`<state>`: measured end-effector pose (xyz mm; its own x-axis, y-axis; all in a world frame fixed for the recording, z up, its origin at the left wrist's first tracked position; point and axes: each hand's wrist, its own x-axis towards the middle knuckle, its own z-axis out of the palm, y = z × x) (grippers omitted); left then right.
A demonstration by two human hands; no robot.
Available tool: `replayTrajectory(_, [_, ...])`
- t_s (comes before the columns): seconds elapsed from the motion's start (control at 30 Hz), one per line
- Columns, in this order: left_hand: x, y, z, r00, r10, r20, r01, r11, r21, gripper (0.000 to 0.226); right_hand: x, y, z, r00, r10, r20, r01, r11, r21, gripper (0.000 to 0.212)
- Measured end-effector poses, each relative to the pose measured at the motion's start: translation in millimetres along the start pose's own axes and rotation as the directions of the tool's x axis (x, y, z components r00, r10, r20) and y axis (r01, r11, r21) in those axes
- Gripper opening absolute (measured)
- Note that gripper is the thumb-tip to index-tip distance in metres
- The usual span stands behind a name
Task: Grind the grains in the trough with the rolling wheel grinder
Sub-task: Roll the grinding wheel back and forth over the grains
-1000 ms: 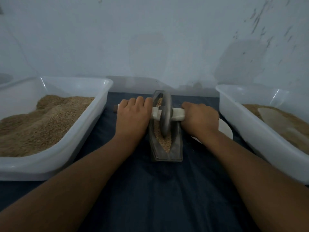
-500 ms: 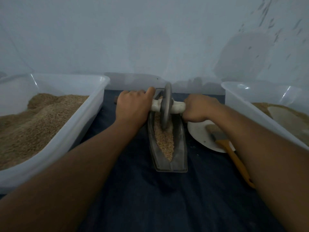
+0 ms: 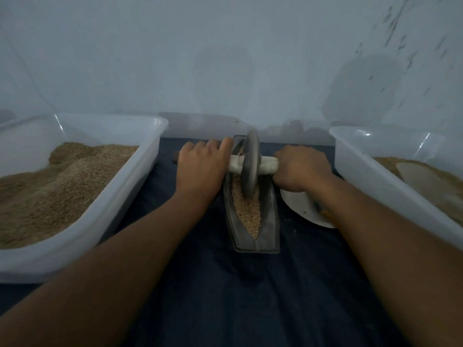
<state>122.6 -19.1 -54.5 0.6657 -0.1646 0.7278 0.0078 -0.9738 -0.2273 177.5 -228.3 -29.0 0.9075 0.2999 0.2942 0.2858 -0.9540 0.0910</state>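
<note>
Left of the trough (image 3: 253,221), the biggest thing I can see is a white plastic tub (image 3: 105,216) heaped with brown grain; well to the trough's right stands a second tub (image 3: 375,171), also with grain in it and what looks like a pale scoop lying on top. I judge they flank the trough so that stock and finished meal stay within easy reach. All of it sits on a dark blue cloth (image 3: 225,296) over the counter, likely there to catch spills.

The trough itself is a narrow, boat-shaped metal channel running away from me, with grains (image 3: 246,214) lying along its groove. The wheel (image 3: 251,164) stands upright on edge in the far half of the trough, its rim down among the grains. A pale axle handle (image 3: 269,166) passes through its hub, crosswise to the trough.

My left hand (image 3: 200,169) is closed over the axle on the trough's left side, fingers wrapped over the top. My right hand (image 3: 300,169) is clenched around the axle on the right. Gripping both ends evenly should keep the wheel vertical and let me bear down as it rolls.

Just right of the trough, partly under my right forearm, lies a white plate (image 3: 300,209).

No brand, label or writing is readable anywhere.
</note>
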Motion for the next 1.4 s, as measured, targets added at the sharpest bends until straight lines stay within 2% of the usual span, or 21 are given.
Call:
replayTrajectory(0.17, [-18, 3, -9, 0.997, -0.012, -0.071, 0.012, 1.0, -0.002, 0.012, -25, -6, 7, 0.985, 0.004, -0.175, -0.006, 1.0, -0.007, 0.017])
replayTrajectory(0.33, [-31, 7, -15, 0.989, -0.022, -0.148, 0.022, 1.0, 0.002, 0.008, -47, -16, 11, 0.957, 0.061, -0.282, -0.06, 0.998, 0.014, 0.016])
replayTrajectory(0.47, [-40, 10, -22, 0.981, -0.016, -0.191, 0.017, 1.0, 0.003, 0.009, -61, -16, 10, 0.926, 0.035, -0.377, -0.043, 0.999, -0.014, 0.015])
replayTrajectory(0.63, [-60, 10, -30, 0.981, -0.063, -0.185, 0.054, 0.997, -0.054, 0.018, -69, -21, 8, 0.811, -0.029, -0.584, 0.03, 1.0, -0.008, 0.017])
replayTrajectory(0.7, [-64, 9, -34, 0.983, -0.055, -0.177, 0.044, 0.997, -0.065, 0.023, -72, -22, 9, 0.772, -0.039, -0.634, 0.041, 0.999, -0.012, 0.019])
replayTrajectory(0.77, [-64, 9, -35, 0.984, -0.036, -0.177, 0.024, 0.998, -0.066, 0.024, -73, -21, 11, 0.764, -0.036, -0.644, 0.038, 0.999, -0.011, 0.019])
replayTrajectory(1.07, [-38, 8, -23, 0.985, 0.005, -0.175, -0.002, 1.0, 0.014, 0.012, -58, -12, 21, 0.889, 0.031, -0.457, -0.026, 0.999, 0.019, 0.025])
replayTrajectory(1.23, [-23, 4, -12, 0.997, 0.0, -0.081, -0.002, 1.0, -0.024, 0.007, -34, -3, 5, 0.993, -0.005, -0.122, 0.005, 1.0, -0.001, 0.016])
replayTrajectory(1.3, [-18, 3, -7, 0.999, -0.005, -0.037, 0.003, 0.999, -0.046, 0.008, -22, -3, -4, 1.0, -0.013, -0.006, 0.013, 1.0, 0.0, 0.014])
replayTrajectory(1.4, [-12, 1, -2, 1.0, -0.01, -0.005, 0.009, 0.998, -0.055, 0.008, -10, -2, -9, 0.995, -0.001, 0.097, 0.0, 1.0, 0.01, 0.022])
